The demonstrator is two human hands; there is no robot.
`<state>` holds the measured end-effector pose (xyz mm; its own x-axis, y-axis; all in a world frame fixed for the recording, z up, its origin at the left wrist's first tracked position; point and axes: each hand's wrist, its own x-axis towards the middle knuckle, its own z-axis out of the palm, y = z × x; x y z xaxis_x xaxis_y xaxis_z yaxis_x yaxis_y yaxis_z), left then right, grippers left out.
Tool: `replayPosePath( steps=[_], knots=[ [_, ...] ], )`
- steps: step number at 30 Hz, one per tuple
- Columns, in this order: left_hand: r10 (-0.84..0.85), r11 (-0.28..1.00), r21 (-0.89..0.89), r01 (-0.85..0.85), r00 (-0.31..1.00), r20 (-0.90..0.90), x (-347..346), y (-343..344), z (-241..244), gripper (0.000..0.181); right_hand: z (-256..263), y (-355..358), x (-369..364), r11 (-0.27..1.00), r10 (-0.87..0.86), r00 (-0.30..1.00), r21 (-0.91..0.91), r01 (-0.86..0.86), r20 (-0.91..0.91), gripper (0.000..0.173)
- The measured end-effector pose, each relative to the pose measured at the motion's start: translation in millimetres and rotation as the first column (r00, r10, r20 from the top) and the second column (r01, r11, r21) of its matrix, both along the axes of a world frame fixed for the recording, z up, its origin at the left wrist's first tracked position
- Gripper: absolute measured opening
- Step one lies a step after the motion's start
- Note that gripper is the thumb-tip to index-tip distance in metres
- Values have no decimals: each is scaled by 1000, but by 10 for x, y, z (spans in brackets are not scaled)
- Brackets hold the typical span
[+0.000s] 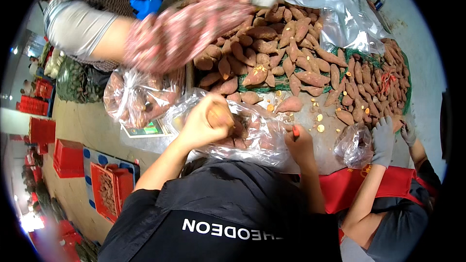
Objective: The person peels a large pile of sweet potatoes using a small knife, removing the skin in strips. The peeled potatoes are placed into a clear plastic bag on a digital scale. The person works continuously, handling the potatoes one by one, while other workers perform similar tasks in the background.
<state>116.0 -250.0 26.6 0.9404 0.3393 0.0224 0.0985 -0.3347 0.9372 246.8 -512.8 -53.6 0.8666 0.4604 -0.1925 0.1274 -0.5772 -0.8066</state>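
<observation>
My left hand is closed round a sweet potato, raised over the left part of a clear plastic bag. More sweet potatoes lie inside that bag on the table before me. At the bag's right end, my right hand grips a small tool with a red handle; its working end cannot be made out. Beyond the bag, a large heap of sweet potatoes spreads over green netting. Small cut pieces lie on the table right of the bag.
A co-worker's blurred, sleeved arm reaches across from the upper left. A tied bag of sweet potatoes stands beside a scale. At right, another person's gloved hands work near a small bag. Red crates stand at lower left.
</observation>
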Motion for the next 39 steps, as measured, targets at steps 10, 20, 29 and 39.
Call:
replayPosePath(
  steps=[10,20,29,39],
  knots=[
    [-580,547,573,611,770,-267,212,-764,-1061,32,695,-82,-398,843,-80,905,457,285,-418,12],
    [-282,854,484,190,952,123,295,-17,-372,14,25,-687,-213,853,437,720,-7,-523,-538,20],
    [-466,586,370,721,673,-574,596,154,-725,24,-25,-414,23,998,-38,960,38,51,-279,27],
    [-171,821,539,189,982,-83,3129,396,-611,32,-107,-62,362,979,-56,922,162,127,-384,31]
  ],
)
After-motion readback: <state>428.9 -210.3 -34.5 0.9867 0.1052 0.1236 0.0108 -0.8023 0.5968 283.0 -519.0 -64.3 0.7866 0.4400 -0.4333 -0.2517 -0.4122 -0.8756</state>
